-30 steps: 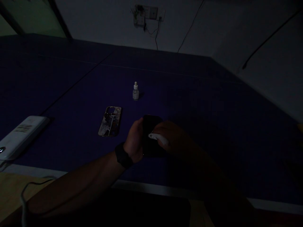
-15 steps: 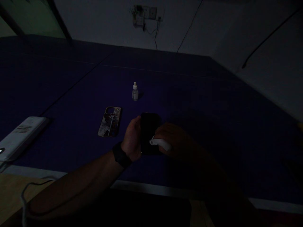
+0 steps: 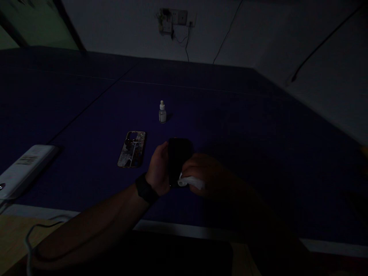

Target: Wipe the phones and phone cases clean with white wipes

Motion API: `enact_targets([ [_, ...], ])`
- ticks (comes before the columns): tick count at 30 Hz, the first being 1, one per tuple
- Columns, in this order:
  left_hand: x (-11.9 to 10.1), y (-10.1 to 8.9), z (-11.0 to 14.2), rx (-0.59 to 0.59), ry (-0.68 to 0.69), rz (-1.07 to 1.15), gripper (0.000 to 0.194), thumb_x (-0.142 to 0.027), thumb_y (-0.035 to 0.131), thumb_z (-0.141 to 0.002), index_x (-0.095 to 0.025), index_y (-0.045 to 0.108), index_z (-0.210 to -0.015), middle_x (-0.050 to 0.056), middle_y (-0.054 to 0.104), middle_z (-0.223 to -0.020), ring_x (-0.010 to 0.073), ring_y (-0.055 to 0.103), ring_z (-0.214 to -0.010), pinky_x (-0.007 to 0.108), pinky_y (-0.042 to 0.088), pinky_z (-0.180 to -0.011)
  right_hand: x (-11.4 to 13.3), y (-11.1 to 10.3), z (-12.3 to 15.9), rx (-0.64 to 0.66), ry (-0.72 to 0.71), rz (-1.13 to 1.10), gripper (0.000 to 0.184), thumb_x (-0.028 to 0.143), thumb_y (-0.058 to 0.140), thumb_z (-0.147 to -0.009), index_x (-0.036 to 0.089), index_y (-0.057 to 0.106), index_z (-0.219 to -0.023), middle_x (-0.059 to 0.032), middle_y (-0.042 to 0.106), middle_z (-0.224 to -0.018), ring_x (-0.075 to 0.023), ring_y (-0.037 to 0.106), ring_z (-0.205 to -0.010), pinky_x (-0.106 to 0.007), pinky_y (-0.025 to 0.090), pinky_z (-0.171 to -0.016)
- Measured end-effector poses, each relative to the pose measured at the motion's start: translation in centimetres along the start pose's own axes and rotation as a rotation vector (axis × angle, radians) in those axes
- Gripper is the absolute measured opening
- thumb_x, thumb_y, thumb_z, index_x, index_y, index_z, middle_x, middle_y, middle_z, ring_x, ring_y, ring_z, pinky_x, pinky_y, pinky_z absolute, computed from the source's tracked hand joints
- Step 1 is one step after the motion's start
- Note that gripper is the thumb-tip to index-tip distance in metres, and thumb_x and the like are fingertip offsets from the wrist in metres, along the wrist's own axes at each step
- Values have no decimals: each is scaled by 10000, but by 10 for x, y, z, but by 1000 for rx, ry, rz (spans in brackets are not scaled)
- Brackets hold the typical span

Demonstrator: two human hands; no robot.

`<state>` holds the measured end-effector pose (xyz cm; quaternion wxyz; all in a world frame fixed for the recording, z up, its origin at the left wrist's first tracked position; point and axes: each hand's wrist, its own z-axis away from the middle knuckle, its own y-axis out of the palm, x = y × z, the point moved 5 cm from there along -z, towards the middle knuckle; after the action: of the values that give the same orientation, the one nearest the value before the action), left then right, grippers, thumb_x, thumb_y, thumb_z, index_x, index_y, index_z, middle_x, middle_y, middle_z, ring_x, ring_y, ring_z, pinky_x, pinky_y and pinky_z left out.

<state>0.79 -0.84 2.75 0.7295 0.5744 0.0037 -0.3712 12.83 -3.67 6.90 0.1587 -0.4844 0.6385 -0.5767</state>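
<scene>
My left hand, with a dark watch on its wrist, is closed around the left edge of a black smartphone. The phone's dark face points up at me. Over its lower right part, my right hand grips a crumpled white tissue, which rests on or just above the screen; the exact contact is hard to see in the dim light. A patterned phone case lies to the left of my left hand. Beyond the phone stands a small dropper bottle with a white top.
A long white device with a cord lies at the far left of the dark blue table surface. Wall sockets with plugs and hanging cables are at the back. A pale strip marks the table's near edge.
My right hand has slid the tissue down and slightly left across the lower part of the phone. My left hand keeps its hold; the whole view has shifted slightly.
</scene>
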Motion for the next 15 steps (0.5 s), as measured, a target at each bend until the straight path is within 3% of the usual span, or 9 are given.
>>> enact_targets([
  [4, -1, 2, 1, 18, 20, 13, 353, -374, 444, -1010, -155, 716, -956, 64, 714, -886, 188, 657, -773, 304, 507, -784, -5, -5, 2, -108, 51, 112, 122, 132, 673, -814, 183, 702, -921, -75, 731, -962, -236, 646, -907, -383, 477, -828],
  [7, 1, 1, 1, 12, 12, 30, 358, -370, 430, -1013, -155, 691, -895, 41, 664, -786, 154, 597, -651, 272, 473, -668, 0, 0, -3, -150, -9, 136, 169, 126, 643, -873, 167, 714, -1021, -84, 744, -1027, -232, 632, -924, -378, 473, -837],
  [12, 6, 2, -1, 74, -44, 69, 377, -402, 432, -999, -159, 662, -826, -3, 553, -624, 116, 449, -483, 249, 371, -506, 13, 14, -11, -68, -122, 93, 201, 187, 619, -949, 212, 735, -1111, -39, 768, -1137, -220, 598, -921, -365, 458, -805],
  [15, 5, 2, -1, 57, -18, 68, 404, -396, 394, -1019, -149, 679, -875, 25, 617, -700, 134, 537, -559, 253, 427, -561, 12, 12, -9, -30, -130, 51, 166, 222, 670, -917, 212, 739, -1068, -23, 775, -1086, -223, 607, -938, -370, 452, -825],
])
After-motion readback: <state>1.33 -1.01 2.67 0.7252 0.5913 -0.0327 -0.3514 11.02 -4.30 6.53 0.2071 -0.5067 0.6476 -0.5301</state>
